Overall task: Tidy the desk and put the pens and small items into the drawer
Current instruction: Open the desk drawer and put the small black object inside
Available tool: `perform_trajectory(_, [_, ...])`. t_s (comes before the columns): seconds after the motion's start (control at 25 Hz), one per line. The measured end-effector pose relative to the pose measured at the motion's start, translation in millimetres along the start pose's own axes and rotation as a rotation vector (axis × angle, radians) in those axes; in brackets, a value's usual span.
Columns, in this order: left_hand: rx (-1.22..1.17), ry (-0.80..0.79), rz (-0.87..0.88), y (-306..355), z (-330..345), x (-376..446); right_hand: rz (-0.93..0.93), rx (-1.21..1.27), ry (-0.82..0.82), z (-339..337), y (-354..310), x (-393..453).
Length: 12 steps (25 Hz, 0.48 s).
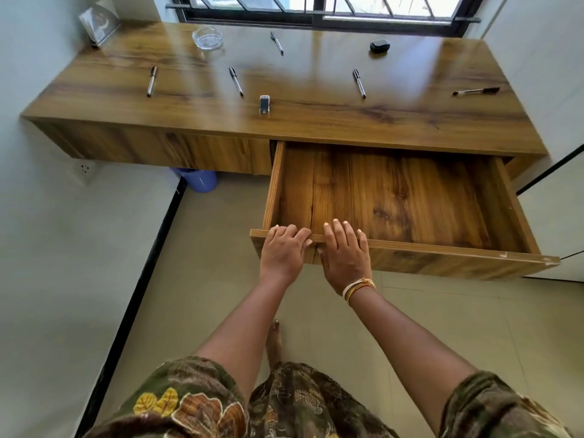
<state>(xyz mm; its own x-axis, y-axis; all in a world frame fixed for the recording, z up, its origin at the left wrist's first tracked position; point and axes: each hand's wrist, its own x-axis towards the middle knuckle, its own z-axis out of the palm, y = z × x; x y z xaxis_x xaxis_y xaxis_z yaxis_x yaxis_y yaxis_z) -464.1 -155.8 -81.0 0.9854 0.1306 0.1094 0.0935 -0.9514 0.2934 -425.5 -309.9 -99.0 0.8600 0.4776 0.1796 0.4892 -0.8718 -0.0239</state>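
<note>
Drawer (395,197) stands pulled out under the desk's (316,121) right half, our left hand (282,251) and right hand (344,252) curled over its near-left front edge, so we draw evenly.

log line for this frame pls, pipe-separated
phase: drawer opened | left hand: on drawer front edge | right hand: same edge | drawer: open, nothing visible inside | five pens, small items: on desk
</note>
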Motion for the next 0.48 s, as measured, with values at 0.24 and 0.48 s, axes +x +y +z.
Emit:
perform_trajectory(0.24, [0.011, -0.002, -0.026, 10.8, -1.7, -53.0, -0.037, 0.012, 0.008, -8.7, -9.9, -53.0])
perform_trajectory(0.48, [0.011, 0.04, -0.049, 24.2, -2.7, -107.7, -0.034, 0.014, -0.001, -18.7, -24.1, -101.5])
